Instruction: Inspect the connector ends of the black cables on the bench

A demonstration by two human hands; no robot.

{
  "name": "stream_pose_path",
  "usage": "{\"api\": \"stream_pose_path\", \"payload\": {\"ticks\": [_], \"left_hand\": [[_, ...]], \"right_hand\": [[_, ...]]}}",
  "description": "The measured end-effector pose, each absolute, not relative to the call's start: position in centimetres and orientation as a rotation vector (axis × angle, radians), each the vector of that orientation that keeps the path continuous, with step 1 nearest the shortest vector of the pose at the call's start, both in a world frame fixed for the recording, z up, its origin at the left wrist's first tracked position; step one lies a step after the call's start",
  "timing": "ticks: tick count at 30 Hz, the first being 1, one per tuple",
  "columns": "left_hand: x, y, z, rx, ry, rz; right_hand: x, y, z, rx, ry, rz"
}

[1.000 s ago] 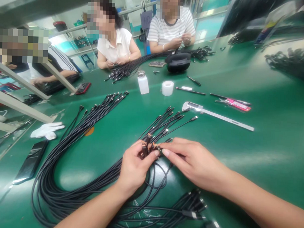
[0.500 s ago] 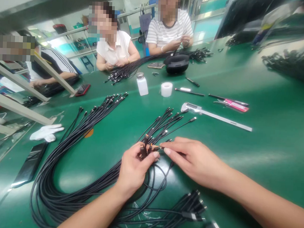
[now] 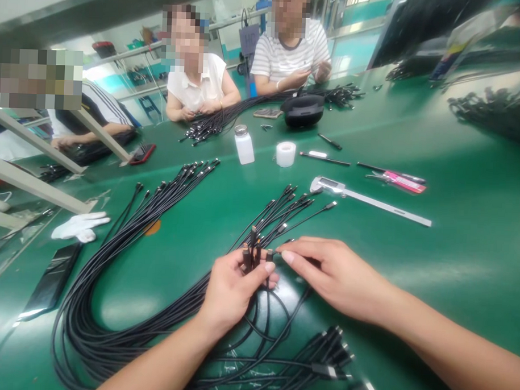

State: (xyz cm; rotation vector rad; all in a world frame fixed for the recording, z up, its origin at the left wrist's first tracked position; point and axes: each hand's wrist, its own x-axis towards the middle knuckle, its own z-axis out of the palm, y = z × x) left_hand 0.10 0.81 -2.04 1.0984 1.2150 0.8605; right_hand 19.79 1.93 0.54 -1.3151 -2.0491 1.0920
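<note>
My left hand (image 3: 233, 285) is closed around several black cables, their plug ends (image 3: 253, 237) standing up above the fingers. Some of these plugs show orange at the tip. Close against its fingertips, my right hand (image 3: 334, 271) pinches the end of a black cable (image 3: 302, 302), which runs down from under the palm; the tip itself is mostly hidden. Behind both hands lie more cable ends (image 3: 285, 201) with metal plugs. In front, a bundle of thicker black plugs (image 3: 331, 348) rests on the green table. A long loop of black cables (image 3: 84, 285) curves round on the left.
Beyond the hands lie a digital caliper (image 3: 370, 200), a roll of white tape (image 3: 286, 154), a white bottle (image 3: 244, 146), pens (image 3: 325, 158) and a black case (image 3: 303, 110). A white glove (image 3: 80, 227) and a phone (image 3: 52, 279) lie left. Co-workers (image 3: 199, 85) sit across the table.
The plugs in my left hand have shifted slightly, and one now stands upright beside my right fingertips. My right hand has moved slightly to the right.
</note>
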Motion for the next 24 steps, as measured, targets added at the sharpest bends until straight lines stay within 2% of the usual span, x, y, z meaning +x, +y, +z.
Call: {"api": "stream_pose_path", "payload": {"ticks": [7, 13, 18, 24], "left_hand": [[0.55, 0.68, -1.51, 1.002, 1.076, 0.845], [0.86, 0.53, -1.34, 0.888, 1.038, 0.833], [0.88, 0.45, -1.42, 0.913, 1.009, 0.813], [1.00, 0.07, -1.22, 0.983, 1.035, 0.790]], "right_hand": [[19.59, 2.01, -0.23, -1.472, -1.892, 0.934], [19.55, 2.04, -0.16, -1.403, -1.968, 0.820], [19.28, 1.65, -0.18, -1.221, -1.976, 0.976], [18.91, 1.29, 0.44, -1.290, -1.893, 1.224]]}}
